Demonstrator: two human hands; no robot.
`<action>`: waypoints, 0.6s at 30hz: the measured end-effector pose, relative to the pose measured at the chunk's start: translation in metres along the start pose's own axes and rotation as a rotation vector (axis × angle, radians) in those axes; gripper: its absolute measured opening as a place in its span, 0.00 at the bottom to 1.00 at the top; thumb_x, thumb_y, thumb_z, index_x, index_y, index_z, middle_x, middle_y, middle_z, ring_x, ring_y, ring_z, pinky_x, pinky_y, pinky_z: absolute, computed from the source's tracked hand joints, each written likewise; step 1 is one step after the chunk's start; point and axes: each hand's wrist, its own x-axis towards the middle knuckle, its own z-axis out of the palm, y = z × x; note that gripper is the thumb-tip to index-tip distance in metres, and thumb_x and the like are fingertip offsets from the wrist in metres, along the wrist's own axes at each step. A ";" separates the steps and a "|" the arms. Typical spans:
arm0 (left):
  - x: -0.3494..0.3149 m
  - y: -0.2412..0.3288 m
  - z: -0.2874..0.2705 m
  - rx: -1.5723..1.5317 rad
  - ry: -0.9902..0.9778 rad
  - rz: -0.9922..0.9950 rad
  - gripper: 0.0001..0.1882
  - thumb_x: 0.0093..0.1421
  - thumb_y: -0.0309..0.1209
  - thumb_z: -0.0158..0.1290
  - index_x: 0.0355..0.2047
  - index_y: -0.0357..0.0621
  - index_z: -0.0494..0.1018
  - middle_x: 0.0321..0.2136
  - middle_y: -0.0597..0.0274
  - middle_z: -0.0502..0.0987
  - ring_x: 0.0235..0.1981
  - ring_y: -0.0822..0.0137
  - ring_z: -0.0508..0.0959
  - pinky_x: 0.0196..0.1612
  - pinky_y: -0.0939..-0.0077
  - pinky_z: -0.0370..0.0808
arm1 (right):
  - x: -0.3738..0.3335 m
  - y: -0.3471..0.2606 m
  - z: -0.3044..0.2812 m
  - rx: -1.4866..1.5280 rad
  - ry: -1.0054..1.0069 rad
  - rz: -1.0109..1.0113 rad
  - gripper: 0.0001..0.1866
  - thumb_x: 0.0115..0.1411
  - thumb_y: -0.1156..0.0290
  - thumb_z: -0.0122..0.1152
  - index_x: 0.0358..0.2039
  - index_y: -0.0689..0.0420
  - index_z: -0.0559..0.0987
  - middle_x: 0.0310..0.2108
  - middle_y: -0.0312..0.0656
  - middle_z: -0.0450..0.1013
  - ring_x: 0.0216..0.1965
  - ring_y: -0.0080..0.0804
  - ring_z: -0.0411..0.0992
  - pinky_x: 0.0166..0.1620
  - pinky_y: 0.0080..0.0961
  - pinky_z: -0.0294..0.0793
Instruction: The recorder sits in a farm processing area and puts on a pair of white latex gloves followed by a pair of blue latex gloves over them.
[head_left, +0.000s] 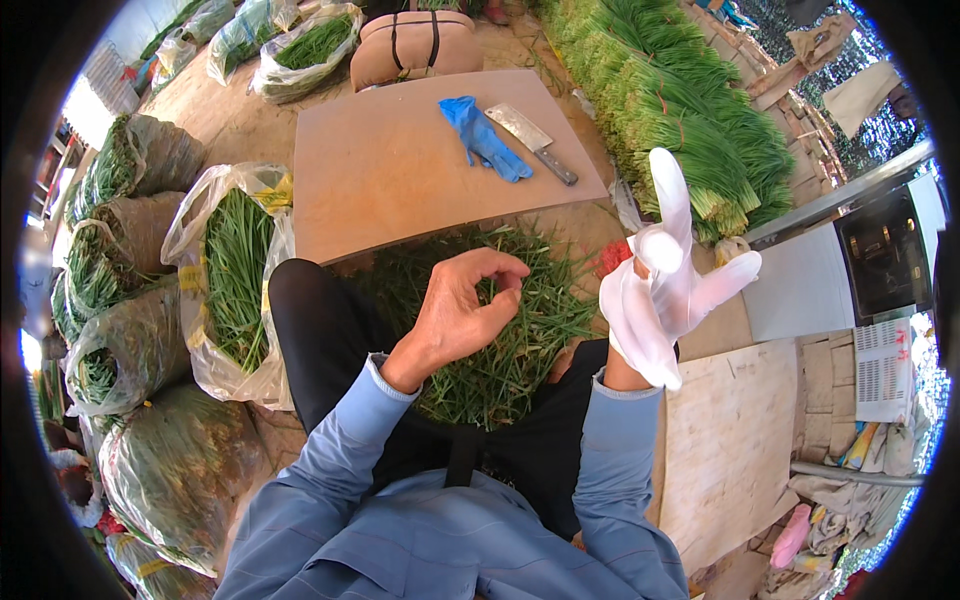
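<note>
My bare left hand hovers over a heap of loose green leafy trimmings between my knees. Its thumb and index finger curve toward each other with a small gap, and nothing shows between them; the other fingers are mostly hidden. To the right, my right hand wears a thin white glove, its fingers spread and holding nothing. The glove's fingertips look loose and baggy. Ahead of both hands lies a brown board. On it rest a crumpled blue glove and a cleaver with a dark handle.
At left stands an open plastic bag of green stalks, beside several stuffed bags. Bundled green stalks are piled at the far right. A tan cushion sits behind the board. White crate and flat panel lie right.
</note>
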 end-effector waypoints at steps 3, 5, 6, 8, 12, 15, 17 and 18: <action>-0.003 -0.009 0.003 0.032 -0.002 -0.039 0.10 0.50 0.20 0.52 0.34 0.34 0.76 0.26 0.63 0.77 0.31 0.75 0.75 0.37 0.78 0.72 | -0.008 -0.005 0.000 -0.091 0.137 -0.239 0.56 0.58 0.32 0.46 0.69 0.51 0.28 0.46 0.45 0.71 0.20 0.34 0.67 0.25 0.32 0.65; -0.006 -0.019 0.006 0.060 -0.005 -0.040 0.09 0.51 0.21 0.53 0.33 0.34 0.77 0.26 0.62 0.78 0.30 0.75 0.76 0.35 0.78 0.73 | -0.018 -0.009 -0.007 -0.140 0.142 -0.283 0.54 0.59 0.32 0.44 0.70 0.52 0.33 0.43 0.43 0.71 0.23 0.34 0.67 0.31 0.35 0.66; -0.008 -0.023 0.007 0.061 -0.004 -0.030 0.09 0.51 0.21 0.53 0.33 0.34 0.77 0.26 0.62 0.78 0.30 0.75 0.76 0.35 0.78 0.73 | -0.022 -0.010 -0.010 -0.184 0.152 -0.331 0.52 0.59 0.31 0.43 0.70 0.52 0.38 0.41 0.42 0.70 0.25 0.34 0.67 0.36 0.39 0.66; -0.013 -0.032 0.008 0.116 -0.046 -0.071 0.09 0.51 0.22 0.53 0.33 0.33 0.77 0.25 0.61 0.78 0.28 0.75 0.76 0.34 0.76 0.74 | -0.024 -0.009 -0.008 -0.201 0.143 -0.320 0.52 0.58 0.30 0.42 0.70 0.56 0.45 0.42 0.40 0.69 0.31 0.36 0.66 0.45 0.42 0.63; -0.023 -0.054 0.013 0.127 -0.072 -0.153 0.09 0.53 0.24 0.54 0.34 0.33 0.77 0.25 0.61 0.78 0.27 0.75 0.76 0.31 0.76 0.74 | -0.021 -0.011 -0.014 -0.261 0.451 -0.335 0.55 0.56 0.28 0.42 0.68 0.60 0.45 0.63 0.45 0.58 0.58 0.47 0.63 0.65 0.47 0.53; -0.033 -0.073 0.012 0.120 -0.135 -0.286 0.11 0.55 0.26 0.55 0.36 0.31 0.76 0.26 0.60 0.78 0.27 0.75 0.76 0.30 0.75 0.74 | -0.021 -0.009 -0.029 -0.366 0.622 -0.357 0.53 0.57 0.28 0.39 0.68 0.58 0.47 0.69 0.45 0.48 0.67 0.46 0.51 0.68 0.49 0.45; -0.038 -0.090 0.013 0.154 -0.172 -0.328 0.14 0.55 0.29 0.55 0.39 0.31 0.76 0.27 0.56 0.79 0.29 0.72 0.78 0.32 0.73 0.75 | -0.027 -0.011 -0.041 -0.452 0.773 -0.348 0.50 0.59 0.28 0.34 0.68 0.56 0.50 0.69 0.43 0.47 0.68 0.43 0.47 0.68 0.49 0.45; -0.039 -0.095 0.012 0.157 -0.174 -0.324 0.14 0.55 0.29 0.55 0.39 0.31 0.76 0.27 0.56 0.79 0.29 0.72 0.78 0.32 0.73 0.75 | -0.030 -0.012 -0.045 -0.454 0.769 -0.352 0.50 0.59 0.28 0.34 0.68 0.56 0.50 0.69 0.43 0.47 0.68 0.43 0.47 0.68 0.49 0.45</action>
